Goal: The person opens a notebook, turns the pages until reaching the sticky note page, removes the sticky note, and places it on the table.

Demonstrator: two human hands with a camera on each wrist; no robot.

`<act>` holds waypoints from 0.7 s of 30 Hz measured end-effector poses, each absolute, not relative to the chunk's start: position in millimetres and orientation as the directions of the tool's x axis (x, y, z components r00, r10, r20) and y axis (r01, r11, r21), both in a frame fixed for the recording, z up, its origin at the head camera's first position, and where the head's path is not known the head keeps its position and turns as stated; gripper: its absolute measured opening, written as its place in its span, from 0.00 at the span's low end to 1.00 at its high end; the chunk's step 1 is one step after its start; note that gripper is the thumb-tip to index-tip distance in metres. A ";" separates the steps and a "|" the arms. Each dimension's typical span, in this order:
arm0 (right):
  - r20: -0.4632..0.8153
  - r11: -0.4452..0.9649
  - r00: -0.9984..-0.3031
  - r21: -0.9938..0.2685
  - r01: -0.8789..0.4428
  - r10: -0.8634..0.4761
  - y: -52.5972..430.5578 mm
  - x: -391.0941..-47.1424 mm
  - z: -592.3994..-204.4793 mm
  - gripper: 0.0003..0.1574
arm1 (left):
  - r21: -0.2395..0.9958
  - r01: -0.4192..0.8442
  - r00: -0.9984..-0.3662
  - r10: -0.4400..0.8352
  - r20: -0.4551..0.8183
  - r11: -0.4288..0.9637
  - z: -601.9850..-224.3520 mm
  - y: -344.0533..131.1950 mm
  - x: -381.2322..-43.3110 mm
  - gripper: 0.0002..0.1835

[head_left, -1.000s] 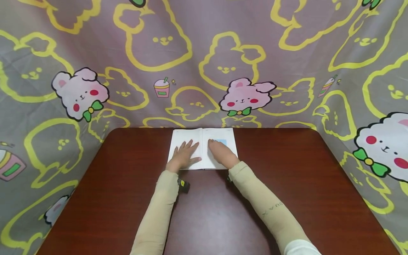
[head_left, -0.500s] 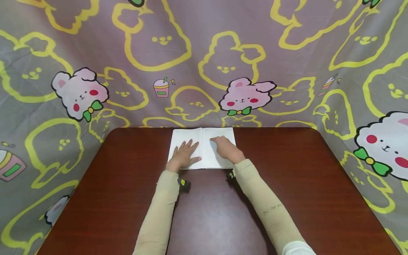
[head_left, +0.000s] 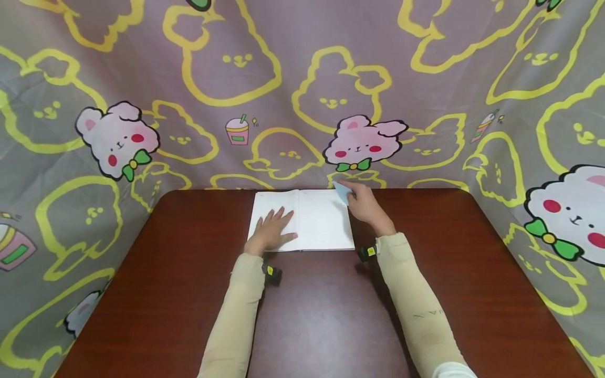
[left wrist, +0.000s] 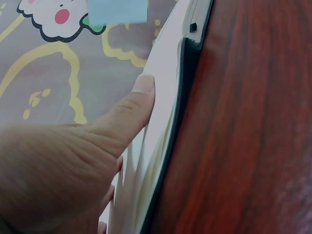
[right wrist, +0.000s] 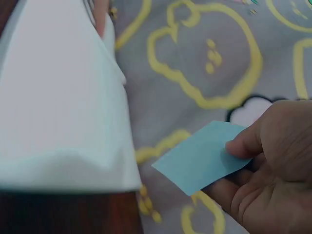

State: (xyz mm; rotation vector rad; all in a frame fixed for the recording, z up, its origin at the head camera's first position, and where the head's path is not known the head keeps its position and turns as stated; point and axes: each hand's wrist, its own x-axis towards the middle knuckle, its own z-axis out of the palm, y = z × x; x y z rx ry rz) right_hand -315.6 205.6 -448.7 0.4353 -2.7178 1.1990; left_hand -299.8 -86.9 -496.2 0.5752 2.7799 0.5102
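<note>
An open notebook [head_left: 326, 226] with white pages and a dark cover [left wrist: 181, 122] lies at the far edge of the table. My left hand [head_left: 273, 231] rests on its left page with fingers spread; in the left wrist view the thumb [left wrist: 124, 114] lies along the page near the bottom edge. My right hand [head_left: 366, 203] pinches a light-blue sticky note [head_left: 342, 192] between thumb and fingers, held up above the notebook's far right corner. The right wrist view has the sticky note [right wrist: 200, 158] apart from the notebook's pages [right wrist: 63, 107].
The notebook stands on a reddish-brown wooden table [head_left: 189, 283] with rounded far corners. A patterned curtain [head_left: 283, 79] with rabbits and yellow outlines surrounds the back and sides. Black wrist cameras [head_left: 273, 274] sit under both forearms.
My right hand has lifted the light-blue sticky note off the right page and carried it up and to the right. The left hand stays on the left page.
</note>
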 end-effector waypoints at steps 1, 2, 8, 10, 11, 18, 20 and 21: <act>0.247 0.642 -0.950 -0.700 -0.311 -0.191 211.8 -314.1 -447.0 0.30 | 0.388 0.335 -0.889 0.425 -0.172 0.859 -496.6 -86.9 -299.7 0.40; 0.244 0.649 -0.953 -0.698 -0.303 -0.182 218.0 -312.6 -446.0 0.31 | 0.388 0.335 -0.889 0.424 -0.172 0.859 -497.2 -87.2 -299.8 0.40; 0.191 0.739 -0.963 -0.617 -0.269 -0.192 246.0 -304.1 -450.9 0.32 | 0.378 0.330 -0.889 0.419 -0.182 0.865 -497.9 -89.0 -300.7 0.40; 0.144 0.773 -0.966 -0.580 -0.258 -0.215 251.1 -301.5 -455.0 0.32 | 0.380 0.329 -0.889 0.420 -0.184 0.864 -497.3 -89.0 -300.9 0.40; 0.118 0.783 -0.967 -0.568 -0.252 -0.226 252.8 -300.4 -457.1 0.32 | 0.381 0.328 -0.888 0.420 -0.188 0.865 -497.2 -88.9 -301.0 0.40; -0.014 0.838 -0.966 -0.501 -0.218 -0.260 256.6 -293.2 -465.4 0.33 | 0.393 0.331 -0.883 0.428 -0.191 0.858 -495.5 -86.7 -300.8 0.40; -0.037 0.849 -0.963 -0.482 -0.216 -0.266 257.0 -292.9 -467.3 0.34 | 0.392 0.328 -0.885 0.425 -0.192 0.860 -494.7 -86.3 -300.4 0.40; -0.054 0.854 -0.962 -0.476 -0.210 -0.266 257.0 -293.1 -468.5 0.35 | 0.393 0.324 -0.886 0.422 -0.192 0.860 -494.1 -86.2 -300.1 0.40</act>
